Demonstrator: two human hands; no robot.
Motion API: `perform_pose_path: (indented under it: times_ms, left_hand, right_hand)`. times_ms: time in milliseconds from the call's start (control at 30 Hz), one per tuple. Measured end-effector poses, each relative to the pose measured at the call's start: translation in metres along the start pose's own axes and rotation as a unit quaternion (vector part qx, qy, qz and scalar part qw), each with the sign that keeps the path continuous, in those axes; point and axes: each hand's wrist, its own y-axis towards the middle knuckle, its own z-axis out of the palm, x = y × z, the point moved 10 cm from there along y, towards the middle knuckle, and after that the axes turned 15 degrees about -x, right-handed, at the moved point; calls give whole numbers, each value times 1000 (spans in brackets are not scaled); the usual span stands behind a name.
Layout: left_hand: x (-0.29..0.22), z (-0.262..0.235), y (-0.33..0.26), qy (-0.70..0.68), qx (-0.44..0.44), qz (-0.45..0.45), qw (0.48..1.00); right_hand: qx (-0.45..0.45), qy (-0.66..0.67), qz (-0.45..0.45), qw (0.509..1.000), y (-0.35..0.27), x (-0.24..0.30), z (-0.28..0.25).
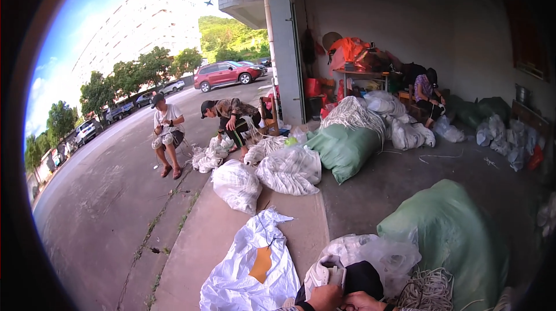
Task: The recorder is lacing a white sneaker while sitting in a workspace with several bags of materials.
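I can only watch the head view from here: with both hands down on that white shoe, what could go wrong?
1. The left hand and right hand sit at the bottom edge of the picture with the white shoe, so the grip is barely visible and a slip may go unseen.
2. The coil of pale cord lies right beside the hands and could snag or tangle.
3. The white sack spreads loose close by and could slide underfoot.

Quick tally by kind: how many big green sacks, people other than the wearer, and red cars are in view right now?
Big green sacks: 2, one by the pillar, one near the wearer
Other people: 3, seated, bending, at the back wall
Red cars: 1
Total: 6
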Motion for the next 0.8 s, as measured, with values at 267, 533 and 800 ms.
perform_pose_path:
  times_ms: [267,533,800]
  left_hand:
    - [-1,5,8,50,-2,26,998]
    - [-5,5,-2,-6,-133,99,986]
    - [4,-5,-16,-102,-215,58,970]
  right_hand:
    - [-74,-193,-125,970,-12,22,-5]
    - [-19,-66,-22,997,11,-7,-2]
    - [-62,-412,-341,843,-27,55,24]
